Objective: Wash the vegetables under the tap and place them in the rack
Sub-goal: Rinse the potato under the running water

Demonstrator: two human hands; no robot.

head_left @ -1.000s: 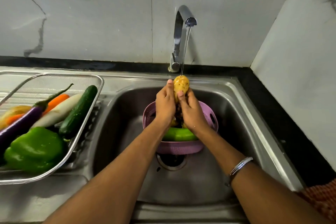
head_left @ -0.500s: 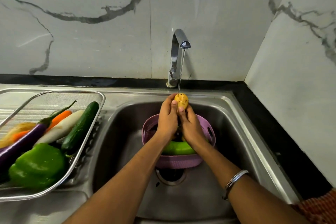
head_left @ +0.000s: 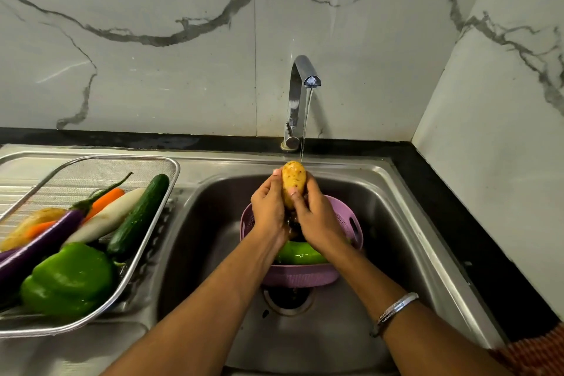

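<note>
gripping from both sides, the left hand (head_left: 268,207) and right hand (head_left: 317,220) curl their fingers round a yellow potato (head_left: 293,181), held upright under the thin stream from the tap (head_left: 300,91), above a purple colander (head_left: 348,224) in the steel sink (head_left: 406,223). a green vegetable (head_left: 300,253) lies in the colander below the wrists. the wire rack (head_left: 164,192) sits left of the basin, holding a green pepper (head_left: 68,279), a cucumber (head_left: 139,214), a white radish (head_left: 105,218), a carrot (head_left: 103,201), an aubergine (head_left: 39,244) and another potato (head_left: 32,221).
</note>
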